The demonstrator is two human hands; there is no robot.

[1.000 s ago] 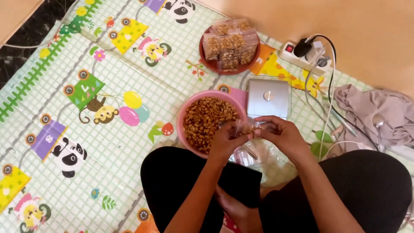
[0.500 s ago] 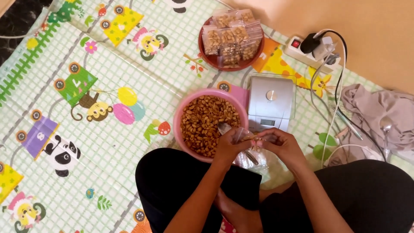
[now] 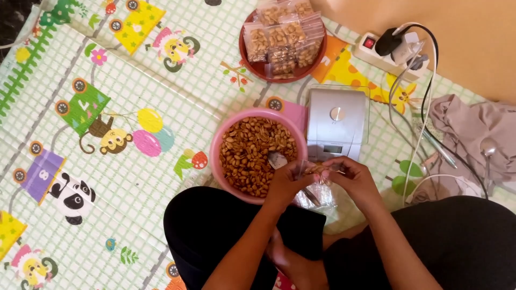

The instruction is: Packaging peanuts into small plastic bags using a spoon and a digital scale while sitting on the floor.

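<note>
pink bowl [image 3: 217, 156] left, scale [image 3: 337, 115] ahead, cables [image 3: 414, 107] right, mat [image 3: 134, 177] apparently open

The person's arms are bare, with no sleeve showing down to the left hand [image 3: 287, 182] and the right hand [image 3: 352, 180]. No ring, watch or bracelet is visible. Plain black cloth trousers [image 3: 215, 225] cover both legs, smooth and unmarked. One bare foot [image 3: 293, 263] shows between the knees.

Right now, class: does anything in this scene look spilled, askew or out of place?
Nothing spilled: the nuts stay inside the pink bowl. One oddity: a metal spoon lies on the crumpled grey cloth beside tangled cables, away from the food.
</note>
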